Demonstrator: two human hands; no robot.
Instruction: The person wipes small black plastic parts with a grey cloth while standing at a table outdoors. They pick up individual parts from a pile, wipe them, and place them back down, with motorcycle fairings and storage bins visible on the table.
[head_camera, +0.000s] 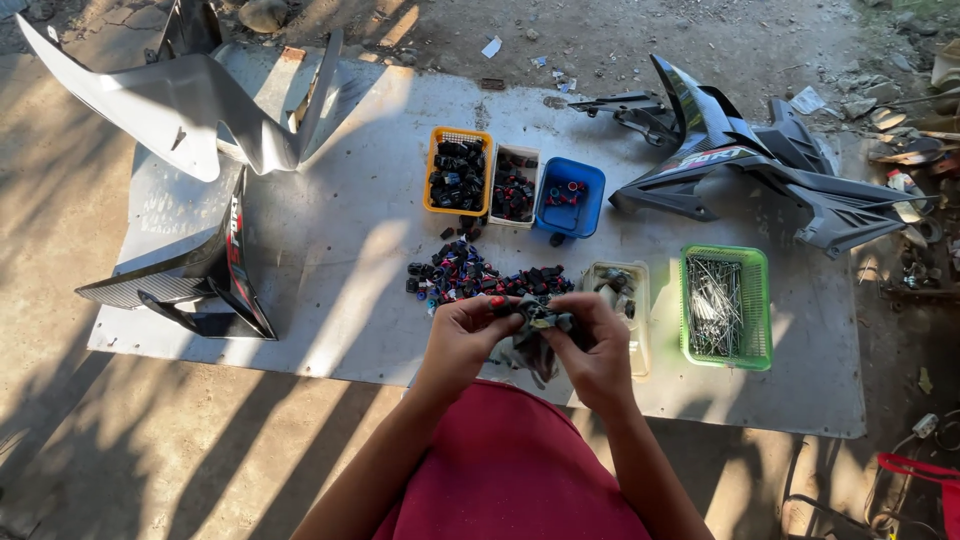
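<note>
A: Fingers first. Left hand (462, 335) pinched tight on a small dark connector piece (538, 314), thumb + forefinger closed on it, a red bit at the tips. Right hand (598, 350) clamped on the same piece from the other side, fingers curled narrow.

B: So both hands on one part, held up over the sheet edge?

A: Yep, just above the near edge of the grey sheet (330, 270), close to the body. Looks like sorting, or mating/splitting a small part. Can't tell which, too small.

B: What's around it?

A: Just beyond the fingers, a loose pile of black, red, blue connectors (465, 275). Beside the right hand a clear tub (640, 300), then a green basket of metal pins (718, 305). Further back: orange basket (458, 170), white tray (514, 184), blue tub (570, 195), all w/ small parts.

B: And the big stuff?

A: Motorcycle fairings. Silver one (190, 105) far left, black one (215, 270) under it, dark panels (760, 165) far right.

B: Next move calls for?

A: My guess: steady pinch, fine twist or pull, then a bin in easy reach.
</note>
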